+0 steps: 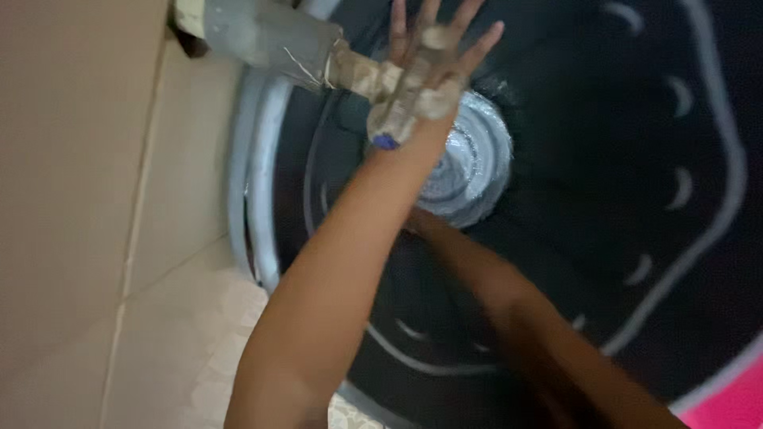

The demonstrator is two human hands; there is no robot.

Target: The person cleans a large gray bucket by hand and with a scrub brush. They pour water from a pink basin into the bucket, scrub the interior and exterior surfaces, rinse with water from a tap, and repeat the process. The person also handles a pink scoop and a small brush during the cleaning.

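My left hand (433,56) reaches up to a grimy, cloth-wrapped tap (373,79) with a blue tip (385,141). Its palm lies on the tap's top and its fingers are spread straight. The tap comes off a grey pipe (262,32) at the top left. Below it, water ripples in a ring (477,159) inside a dark round basin (636,159). My right forearm (493,286) stretches from the bottom right into the basin. My right hand is hidden behind my left forearm, close to the ripples.
Beige tiled wall (71,159) fills the left side, with patterned floor tiles (214,342) beneath. The basin's pale rim (254,175) stands close to the wall. A pink thing (735,397) shows at the bottom right corner.
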